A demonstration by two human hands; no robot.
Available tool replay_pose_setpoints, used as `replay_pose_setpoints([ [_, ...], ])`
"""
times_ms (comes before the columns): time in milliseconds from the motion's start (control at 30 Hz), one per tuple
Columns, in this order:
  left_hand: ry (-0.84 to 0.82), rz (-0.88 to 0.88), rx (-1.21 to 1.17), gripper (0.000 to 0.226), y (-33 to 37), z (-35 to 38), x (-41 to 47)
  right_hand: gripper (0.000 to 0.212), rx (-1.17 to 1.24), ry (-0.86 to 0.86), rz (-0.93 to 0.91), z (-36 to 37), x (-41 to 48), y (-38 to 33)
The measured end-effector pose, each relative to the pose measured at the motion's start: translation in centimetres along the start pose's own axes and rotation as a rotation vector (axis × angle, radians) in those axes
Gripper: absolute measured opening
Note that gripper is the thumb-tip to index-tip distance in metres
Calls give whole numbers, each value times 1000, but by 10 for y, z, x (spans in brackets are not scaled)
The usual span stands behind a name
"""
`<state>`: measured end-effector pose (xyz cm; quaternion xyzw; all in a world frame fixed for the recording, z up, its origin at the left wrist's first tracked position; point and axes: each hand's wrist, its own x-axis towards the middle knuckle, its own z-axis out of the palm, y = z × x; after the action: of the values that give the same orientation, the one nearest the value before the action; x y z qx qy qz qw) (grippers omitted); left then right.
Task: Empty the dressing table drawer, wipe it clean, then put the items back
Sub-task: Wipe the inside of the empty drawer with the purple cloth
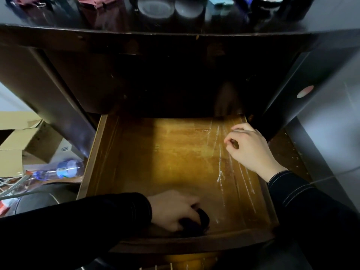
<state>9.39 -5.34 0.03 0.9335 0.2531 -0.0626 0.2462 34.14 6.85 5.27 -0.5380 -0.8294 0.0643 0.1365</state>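
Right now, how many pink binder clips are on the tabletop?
2: left pink clip near the top-left corner, second pink clip right of it. Others may be cropped.

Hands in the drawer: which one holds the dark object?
The left hand, at the front of the drawer, grips the dark object; the right hand lies further back on the right.

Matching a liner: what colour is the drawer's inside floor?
The drawer floor is golden-brown wood, clearest in the head view.
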Motion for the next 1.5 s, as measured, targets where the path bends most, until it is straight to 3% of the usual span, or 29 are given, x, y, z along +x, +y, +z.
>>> replay_pose_setpoints([
  [200,274,-385,113,39,-36,-23,-2,15,-5,9,-5,0,0,0],
  [267,263,-317,148,39,-27,-14,-3,15,-7,0,-5,0,0,0],
  [400,58,-29,160,46,6,9,5,15,5,2,-6,0,0,-1],
  [467,53,4,202,46,2,6,16,15,12,9,0,0,0,0],
  [533,147,-84,186,39,-14,-8,29,15,20,11,0,-1,-1,0],
  [633,333,-373,152,38,-51,-39,49,15,26,17,-1,-3,-1,-1],
  [733,389,-521,175,43,-65,-47,60,17,21,12,-4,-3,-2,-2],
  [833,313,-297,182,39,-44,-24,48,16,28,14,-8,-3,-2,-1],
  [967,76,97,129,42,-10,4,22,15,41,25,-3,-2,-1,0],
  [1033,73,64,141,40,-13,1,24,15,42,30,-4,-1,-1,0],
  [1133,261,-230,101,39,-36,-30,36,14,44,30,-4,-2,-1,0],
  [1200,266,-290,117,40,-42,-38,40,14,34,24,-5,-3,-2,-1],
  [1400,28,97,105,45,10,-3,39,13,38,38,3,-2,-2,-1],
  [1500,60,36,130,42,5,-15,48,13,27,35,-5,-2,-1,-1],
])
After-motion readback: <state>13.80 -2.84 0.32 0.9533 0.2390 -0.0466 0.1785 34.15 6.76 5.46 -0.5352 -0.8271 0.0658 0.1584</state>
